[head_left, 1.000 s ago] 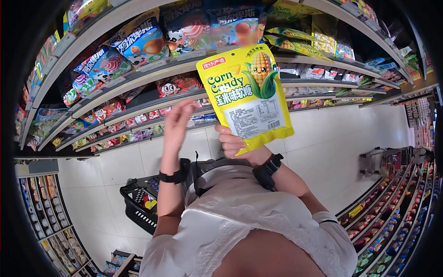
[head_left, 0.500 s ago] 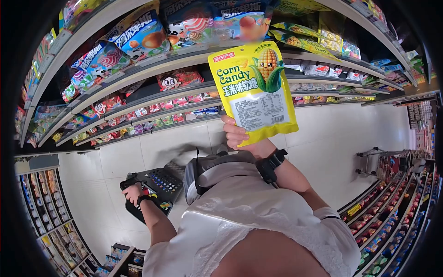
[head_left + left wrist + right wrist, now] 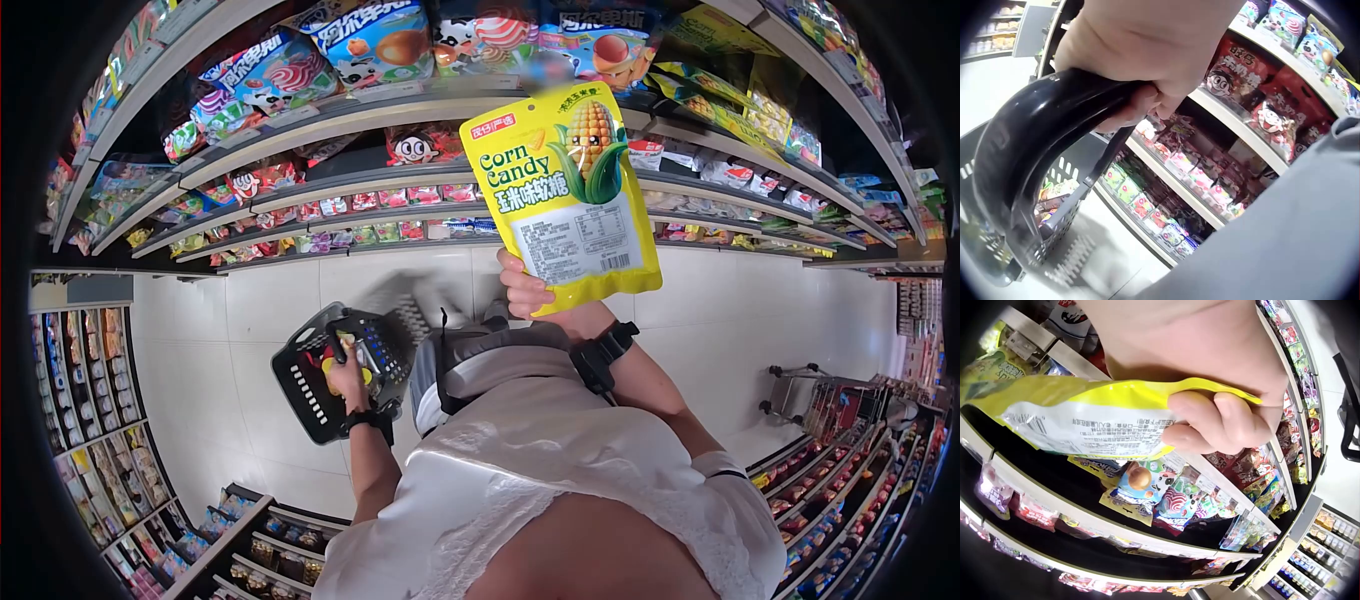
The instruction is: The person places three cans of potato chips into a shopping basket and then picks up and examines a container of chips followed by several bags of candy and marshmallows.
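A yellow Corn Candy bag [image 3: 575, 195] faces the head camera, its corn picture at the top and a grey text panel below. My right hand [image 3: 525, 285] grips its lower left edge; in the right wrist view, curled fingers [image 3: 1216, 422] press against the bag's printed side. Down at the left, my left hand [image 3: 347, 375] holds the black handle [image 3: 1029, 137] of a dark shopping basket [image 3: 310, 400]. The left wrist view shows the fingers wrapped round that handle. Colourful packets [image 3: 1054, 194] lie inside the basket, partly hidden by its handle and wall.
Curved shelves of candy bags [image 3: 370, 45] stand in front, with red milk candy bags [image 3: 1241, 72] on a lower tier. A shopping cart [image 3: 830, 400] stands at the right on the pale tiled floor [image 3: 270, 290]. More shelves [image 3: 95, 400] line the left.
My left hand dropped from beside the candy bag to the basket and took its handle; the basket then shifted rightward. The right hand kept its grip as the bag moved slightly right in view.
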Tool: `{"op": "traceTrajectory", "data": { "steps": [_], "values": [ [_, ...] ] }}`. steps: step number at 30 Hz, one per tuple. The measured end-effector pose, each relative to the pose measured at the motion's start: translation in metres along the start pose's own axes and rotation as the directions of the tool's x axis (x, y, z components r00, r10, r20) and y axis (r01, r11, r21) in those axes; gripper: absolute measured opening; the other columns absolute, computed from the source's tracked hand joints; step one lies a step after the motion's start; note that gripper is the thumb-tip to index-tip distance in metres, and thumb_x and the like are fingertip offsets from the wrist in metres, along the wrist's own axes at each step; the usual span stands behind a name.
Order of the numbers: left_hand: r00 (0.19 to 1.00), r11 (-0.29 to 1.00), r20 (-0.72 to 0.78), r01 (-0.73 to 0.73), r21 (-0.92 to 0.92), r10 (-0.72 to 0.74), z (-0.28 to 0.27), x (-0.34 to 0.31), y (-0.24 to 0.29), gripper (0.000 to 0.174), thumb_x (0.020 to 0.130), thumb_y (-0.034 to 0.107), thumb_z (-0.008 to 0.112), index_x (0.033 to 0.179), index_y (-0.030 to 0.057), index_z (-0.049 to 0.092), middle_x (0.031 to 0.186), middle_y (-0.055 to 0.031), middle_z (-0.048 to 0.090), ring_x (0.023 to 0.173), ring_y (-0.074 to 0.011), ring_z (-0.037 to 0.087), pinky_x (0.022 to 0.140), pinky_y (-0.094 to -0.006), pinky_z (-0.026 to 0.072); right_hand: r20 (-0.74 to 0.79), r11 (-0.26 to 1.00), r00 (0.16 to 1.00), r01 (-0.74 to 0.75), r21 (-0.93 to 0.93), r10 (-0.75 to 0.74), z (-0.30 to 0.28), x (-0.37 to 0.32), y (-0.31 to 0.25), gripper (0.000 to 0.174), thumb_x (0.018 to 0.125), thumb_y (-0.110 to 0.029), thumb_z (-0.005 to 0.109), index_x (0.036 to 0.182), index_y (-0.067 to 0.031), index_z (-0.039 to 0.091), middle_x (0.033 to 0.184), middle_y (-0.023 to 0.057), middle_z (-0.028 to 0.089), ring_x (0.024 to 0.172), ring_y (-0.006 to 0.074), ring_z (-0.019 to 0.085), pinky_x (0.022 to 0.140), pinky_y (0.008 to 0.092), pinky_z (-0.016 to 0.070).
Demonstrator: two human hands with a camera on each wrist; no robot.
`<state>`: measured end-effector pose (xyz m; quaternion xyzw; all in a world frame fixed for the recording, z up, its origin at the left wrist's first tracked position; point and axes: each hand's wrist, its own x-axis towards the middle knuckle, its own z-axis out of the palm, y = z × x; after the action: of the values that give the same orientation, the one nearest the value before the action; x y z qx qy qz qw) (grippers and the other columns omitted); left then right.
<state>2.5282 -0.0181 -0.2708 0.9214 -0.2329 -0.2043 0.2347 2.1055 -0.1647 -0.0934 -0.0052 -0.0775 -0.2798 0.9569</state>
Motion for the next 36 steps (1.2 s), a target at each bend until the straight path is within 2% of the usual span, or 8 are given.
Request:
{"op": "traceTrajectory", "data": {
  "steps": [9, 13, 17, 19, 23, 26, 32, 36],
  "values": [
    [0.911, 0.975, 0.355, -0.163, -0.153, 0.208, 0.005, -0.083, 0.006, 0.052, 0.086, 0.047, 0.068, 0.089, -0.0052, 0.067, 0.062, -0.0046, 0.058, 0.054, -0.0147, 0.054, 0.051, -0.0332, 0.0412, -0.251, 0.917, 0.966, -0.046, -0.396, -0.060, 0.002, 0.022, 0.013, 0.044, 0.097, -0.044, 0.051, 0.101, -0.0006, 0.051, 0.069, 0.0056, 0.050, 0.050, 0.0093, 0.043, 0.049, 0.0229, 0.0336],
    [0.904, 0.964, 0.373, -0.127, -0.235, 0.210, 0.005, -0.115, 0.058, 0.066, 0.089, 0.057, 0.058, 0.109, -0.0066, 0.062, 0.102, -0.0236, 0.067, 0.097, -0.0320, 0.065, 0.088, -0.0394, 0.0474, -0.712, 0.802, 0.615, -0.206, -0.561, -0.339, 0.034, 0.056, 0.038, 0.031, 0.103, -0.033, 0.048, 0.108, -0.0034, 0.057, 0.092, 0.0049, 0.062, 0.077, 0.0108, 0.062, 0.069, 0.0256, 0.0516],
    [0.888, 0.970, 0.432, -0.057, -0.236, 0.157, 0.002, -0.111, 0.070, 0.066, 0.091, 0.054, 0.057, 0.119, -0.0056, 0.058, 0.126, -0.0307, 0.056, 0.118, -0.0394, 0.056, 0.102, -0.0441, 0.0390, -0.587, 0.623, 0.734, -0.292, -0.726, -0.342, -0.005, 0.057, 0.041, 0.028, 0.102, -0.032, 0.051, 0.102, -0.0050, 0.058, 0.096, -0.0009, 0.061, 0.088, 0.0069, 0.058, 0.079, 0.0258, 0.0488],
    [0.721, 0.806, 0.370, -0.565, -0.175, 0.586, -0.006, -0.096, 0.065, 0.065, 0.095, 0.050, 0.050, 0.130, -0.0046, 0.049, 0.131, -0.0259, 0.055, 0.121, -0.0389, 0.053, 0.101, -0.0417, 0.0406, -0.556, 0.551, 0.751, -0.312, -0.774, -0.357, -0.010, 0.057, 0.043, 0.026, 0.103, -0.030, 0.050, 0.099, -0.0060, 0.057, 0.095, -0.0015, 0.059, 0.088, 0.0053, 0.055, 0.079, 0.0253, 0.0470],
    [0.747, 0.064, 0.520, 0.546, -0.835, 0.414, -0.074, -0.121, 0.171, 0.071, 0.097, 0.063, 0.037, 0.138, 0.0056, 0.045, 0.134, -0.0138, 0.055, 0.121, -0.0288, 0.055, 0.099, -0.0431, 0.0474, -0.526, 0.395, 0.776, -0.388, -0.833, -0.347, -0.015, 0.056, 0.042, 0.024, 0.102, -0.029, 0.051, 0.101, -0.0059, 0.055, 0.090, -0.0013, 0.056, 0.084, 0.0056, 0.050, 0.075, 0.0247, 0.0449],
    [0.766, -0.021, 0.471, 0.532, -0.846, 0.438, -0.067, -0.125, 0.194, 0.067, 0.097, 0.060, 0.041, 0.138, 0.0067, 0.045, 0.134, -0.0134, 0.055, 0.119, -0.0280, 0.057, 0.099, -0.0424, 0.0482, -0.459, 0.369, 0.815, -0.330, -0.869, -0.354, -0.013, 0.053, 0.039, 0.019, 0.102, -0.026, 0.052, 0.098, -0.0076, 0.053, 0.090, -0.0032, 0.054, 0.084, 0.0035, 0.050, 0.072, 0.0225, 0.0441],
    [0.777, 0.207, 0.527, 0.484, -0.850, 0.346, -0.062, -0.079, 0.176, 0.047, 0.091, 0.015, 0.063, 0.133, 0.0000, 0.048, 0.128, -0.0134, 0.059, 0.114, -0.0270, 0.060, 0.098, -0.0426, 0.0482, -0.434, 0.178, 0.840, -0.397, -0.901, -0.326, 0.022, 0.020, -0.010, 0.026, 0.098, -0.022, 0.057, 0.119, -0.0088, 0.049, 0.096, 0.0023, 0.062, 0.084, 0.0080, 0.058, 0.067, 0.0253, 0.0481],
    [0.970, 0.413, 0.136, 0.043, -0.910, 0.199, -0.113, 0.000, 0.115, 0.040, 0.090, 0.011, 0.065, 0.126, -0.0037, 0.054, 0.120, -0.0113, 0.062, 0.103, -0.0233, 0.061, 0.092, -0.0392, 0.0501, 0.092, -0.290, 0.725, -0.153, -0.945, -0.682, 0.016, -0.037, -0.074, 0.036, 0.089, -0.012, 0.068, 0.121, -0.0072, 0.052, 0.113, 0.0102, 0.059, 0.096, 0.0155, 0.062, 0.078, 0.0300, 0.0521]
  ]
}}
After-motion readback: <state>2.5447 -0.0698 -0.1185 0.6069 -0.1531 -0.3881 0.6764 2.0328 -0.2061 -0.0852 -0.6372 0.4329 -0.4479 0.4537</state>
